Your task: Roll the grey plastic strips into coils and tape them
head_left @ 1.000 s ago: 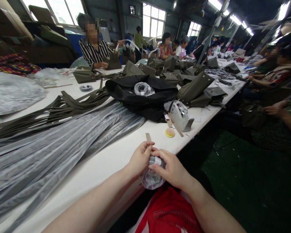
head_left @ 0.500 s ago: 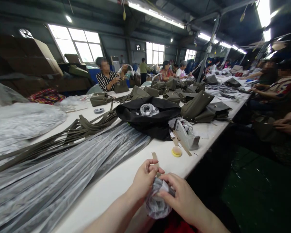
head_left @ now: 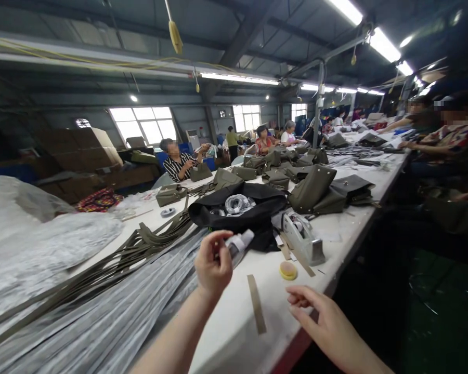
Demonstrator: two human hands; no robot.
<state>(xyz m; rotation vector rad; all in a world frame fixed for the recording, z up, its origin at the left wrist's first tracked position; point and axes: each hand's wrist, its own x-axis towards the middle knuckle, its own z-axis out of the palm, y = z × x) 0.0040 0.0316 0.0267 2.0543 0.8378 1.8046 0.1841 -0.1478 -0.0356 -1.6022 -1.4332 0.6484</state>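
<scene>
My left hand (head_left: 213, 262) is closed on a coiled strap in clear plastic (head_left: 239, 243), with a white band around it. It holds the coil up in front of a black fabric bag (head_left: 234, 220), whose open mouth shows more plastic-wrapped coils (head_left: 237, 204). My right hand (head_left: 314, 311) is empty above the table's front edge, thumb and fingers apart and slightly bent. Between my hands a tan strip (head_left: 256, 304) lies on the white table (head_left: 228, 324). A yellow tape roll (head_left: 287, 270) sits just beyond my right hand.
A grey tape dispenser (head_left: 302, 236) stands right of the bag. Long plastic-sleeved straps (head_left: 113, 301) and bare olive straps (head_left: 140, 249) cover the left side. Olive handbags (head_left: 312, 189) are heaped behind. A person in a striped shirt (head_left: 179, 166) sits across the table; others sit at right.
My left hand has carried the coil forward and up toward the black bag. The right hand has let go of it and moved right. The view has tilted upward.
</scene>
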